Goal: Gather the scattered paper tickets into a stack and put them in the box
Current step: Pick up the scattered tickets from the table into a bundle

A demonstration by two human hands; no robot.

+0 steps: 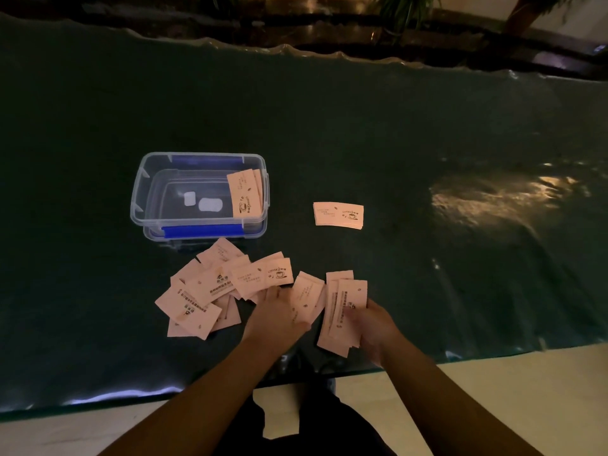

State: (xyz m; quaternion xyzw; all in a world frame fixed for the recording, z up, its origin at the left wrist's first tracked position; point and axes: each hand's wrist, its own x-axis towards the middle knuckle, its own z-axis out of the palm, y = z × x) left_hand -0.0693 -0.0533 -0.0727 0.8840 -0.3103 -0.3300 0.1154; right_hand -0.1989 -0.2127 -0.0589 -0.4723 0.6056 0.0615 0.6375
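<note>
Pale pink paper tickets printed with a coffee cup lie in a loose, overlapping pile on the dark table, just in front of a clear plastic box with blue clips. A few tickets lean against the box's right inner wall. A small neat stack rests apart, to the right of the box. My right hand grips a fanned bunch of tickets near the front edge. My left hand lies flat on tickets at the pile's right side, touching one ticket.
A dark glossy sheet covers the table, wrinkled at its far edge and shiny at the right. The front edge of the table runs close to my body, with pale floor below. Plants and a dark ledge stand beyond the far edge.
</note>
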